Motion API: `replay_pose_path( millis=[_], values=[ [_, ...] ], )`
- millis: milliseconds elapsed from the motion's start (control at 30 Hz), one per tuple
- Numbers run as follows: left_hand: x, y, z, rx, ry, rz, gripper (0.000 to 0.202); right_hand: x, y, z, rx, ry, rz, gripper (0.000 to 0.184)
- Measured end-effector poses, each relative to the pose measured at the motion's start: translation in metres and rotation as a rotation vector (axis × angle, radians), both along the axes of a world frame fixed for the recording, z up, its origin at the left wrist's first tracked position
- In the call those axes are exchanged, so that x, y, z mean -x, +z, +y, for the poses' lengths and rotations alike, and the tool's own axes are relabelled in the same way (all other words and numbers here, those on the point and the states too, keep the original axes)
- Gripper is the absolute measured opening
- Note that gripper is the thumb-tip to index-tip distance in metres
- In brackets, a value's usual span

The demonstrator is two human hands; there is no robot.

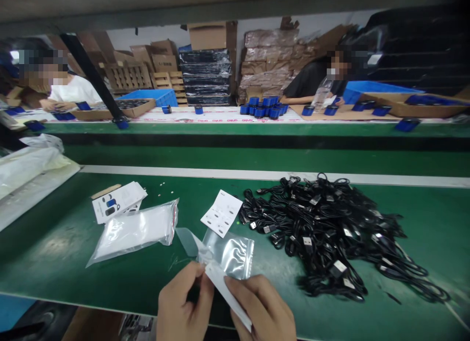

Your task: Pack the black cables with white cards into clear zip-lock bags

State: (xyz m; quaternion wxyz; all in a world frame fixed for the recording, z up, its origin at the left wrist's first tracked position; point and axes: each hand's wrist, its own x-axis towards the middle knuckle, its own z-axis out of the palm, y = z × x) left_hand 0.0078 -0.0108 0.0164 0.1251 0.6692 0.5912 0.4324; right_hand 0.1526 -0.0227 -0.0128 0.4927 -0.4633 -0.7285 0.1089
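Both my hands grasp one white strip (223, 292), and its far end looks like the weak spot.
My left hand (185, 299) pinches that end between thumb and fingertip, where a translucent film (188, 242) trails off ahead; my right hand (262, 302) clasps the strip along its length. If the two pulled unevenly, I judge the film could tear or the strip crease (which layer lies uppermost at the pinch, I can't tell). A clear bag (237, 253) lies flat just beyond my fingertips, close enough to be dragged along, perhaps shifting the printed leaflet (221, 214) farther out. To the right of my grip, the heap of black cables (319, 233) has loose loops that might hook a straying finger.
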Motion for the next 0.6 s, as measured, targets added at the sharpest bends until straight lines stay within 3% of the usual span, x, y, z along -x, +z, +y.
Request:
replay_pose_path(
  millis=[200, 367, 500, 600],
  values=[
    [0.000, -0.009, -0.001, -0.154, -0.080, 0.198, 0.012, -0.005, 0.002, 0.005, 0.076, 0.059, -0.117, 0.030],
    [0.001, -0.014, -0.001, -0.141, -0.109, 0.221, 0.015, -0.012, 0.012, 0.007, 0.176, 0.091, -0.319, 0.036],
    [-0.007, -0.025, -0.006, -0.126, -0.081, 0.244, 0.019, -0.011, 0.013, 0.008, 0.169, 0.035, -0.455, 0.039],
    [-0.015, -0.036, -0.010, -0.153, -0.091, 0.231, 0.028, -0.011, 0.009, 0.008, 0.207, 0.035, -0.429, 0.046]
  ],
)
